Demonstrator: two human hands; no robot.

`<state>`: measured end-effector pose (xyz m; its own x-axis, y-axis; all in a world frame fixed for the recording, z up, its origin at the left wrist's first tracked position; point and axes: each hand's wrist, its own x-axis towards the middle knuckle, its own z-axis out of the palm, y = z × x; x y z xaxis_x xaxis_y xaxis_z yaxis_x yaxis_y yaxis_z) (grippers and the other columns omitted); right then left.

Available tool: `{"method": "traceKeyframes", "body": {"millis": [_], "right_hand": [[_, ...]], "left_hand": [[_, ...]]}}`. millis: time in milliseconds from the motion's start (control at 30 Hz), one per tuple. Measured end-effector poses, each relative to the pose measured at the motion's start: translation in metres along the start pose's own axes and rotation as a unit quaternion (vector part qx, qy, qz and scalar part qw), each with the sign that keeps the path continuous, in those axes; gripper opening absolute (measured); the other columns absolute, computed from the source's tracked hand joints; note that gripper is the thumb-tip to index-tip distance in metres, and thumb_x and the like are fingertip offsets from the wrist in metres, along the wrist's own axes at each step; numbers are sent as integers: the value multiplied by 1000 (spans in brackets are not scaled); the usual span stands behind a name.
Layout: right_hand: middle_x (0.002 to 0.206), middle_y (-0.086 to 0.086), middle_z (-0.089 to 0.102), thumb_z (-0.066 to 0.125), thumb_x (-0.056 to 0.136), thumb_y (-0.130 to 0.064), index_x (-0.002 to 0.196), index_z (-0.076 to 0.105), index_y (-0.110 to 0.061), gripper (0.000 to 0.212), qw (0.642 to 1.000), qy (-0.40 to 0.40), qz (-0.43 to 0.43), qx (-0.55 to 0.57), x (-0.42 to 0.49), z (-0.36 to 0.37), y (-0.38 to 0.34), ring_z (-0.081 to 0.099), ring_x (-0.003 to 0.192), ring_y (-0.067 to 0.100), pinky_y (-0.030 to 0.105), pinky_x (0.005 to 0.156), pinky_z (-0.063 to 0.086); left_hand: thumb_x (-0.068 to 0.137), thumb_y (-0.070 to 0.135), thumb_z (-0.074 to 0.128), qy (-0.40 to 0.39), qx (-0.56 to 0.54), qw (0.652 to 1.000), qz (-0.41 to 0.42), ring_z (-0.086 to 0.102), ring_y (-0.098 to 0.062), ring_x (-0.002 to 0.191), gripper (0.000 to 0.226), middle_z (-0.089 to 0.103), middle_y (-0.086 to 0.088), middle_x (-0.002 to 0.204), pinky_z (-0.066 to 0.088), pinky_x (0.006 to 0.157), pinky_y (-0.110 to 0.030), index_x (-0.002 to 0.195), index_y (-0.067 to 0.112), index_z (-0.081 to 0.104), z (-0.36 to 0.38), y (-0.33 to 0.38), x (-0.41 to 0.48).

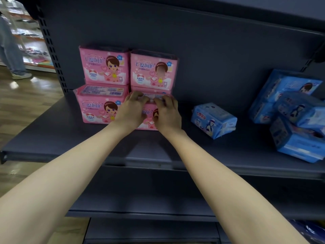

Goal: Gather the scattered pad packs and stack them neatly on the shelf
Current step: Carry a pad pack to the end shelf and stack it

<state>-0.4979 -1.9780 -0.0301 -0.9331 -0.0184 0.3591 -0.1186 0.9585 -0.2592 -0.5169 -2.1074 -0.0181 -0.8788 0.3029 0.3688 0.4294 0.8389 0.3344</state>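
On the dark shelf (52, 138), left hand (131, 110) and right hand (168, 112) tight around a pink cartoon-girl pad pack (148, 112).

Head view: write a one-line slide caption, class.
Left hand and right hand grip the lower-right pink pad pack; blue pad packs lie scattered to the right on the shelf.

— Where are the pink soft-plastic pad packs (103, 67) with the cartoon girl?
— Four stand at the left end of the dark grey metal shelf (52, 138), in two stacks of two that touch, fronts facing out. The lower right pink pack (149, 123) is partly hidden.
— And the blue ones?
— One blue soft-plastic pad pack (213, 119) lies alone and askew mid-shelf, apart from the pink. The other blue packs (290, 120) sit in a crooked heap at the right end.
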Motion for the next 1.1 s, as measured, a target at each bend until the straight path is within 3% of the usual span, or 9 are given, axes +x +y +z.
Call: {"method": "traceKeyframes", "body": {"millis": [767, 1100], "right_hand": [[146, 9, 35, 51, 94, -18, 141, 40, -14, 49, 999, 31, -2, -13, 15, 11, 1, 19, 139, 31, 44, 94, 46], [152, 5, 27, 54, 93, -23, 146, 29, -16, 59, 1000, -16, 14, 13, 6, -2, -5, 14, 143, 24, 50, 111, 28]], "left_hand": [[83, 15, 66, -22, 78, 997, -12, 31, -28, 131, 59, 40, -8, 136, 50, 87, -47, 136, 15, 41, 6, -5, 18], [85, 16, 63, -35, 84, 996, -11, 28, -27, 134, 57, 37, -9, 138, 47, 90, -44, 136, 13, 39, 1, 2, 12]]}}
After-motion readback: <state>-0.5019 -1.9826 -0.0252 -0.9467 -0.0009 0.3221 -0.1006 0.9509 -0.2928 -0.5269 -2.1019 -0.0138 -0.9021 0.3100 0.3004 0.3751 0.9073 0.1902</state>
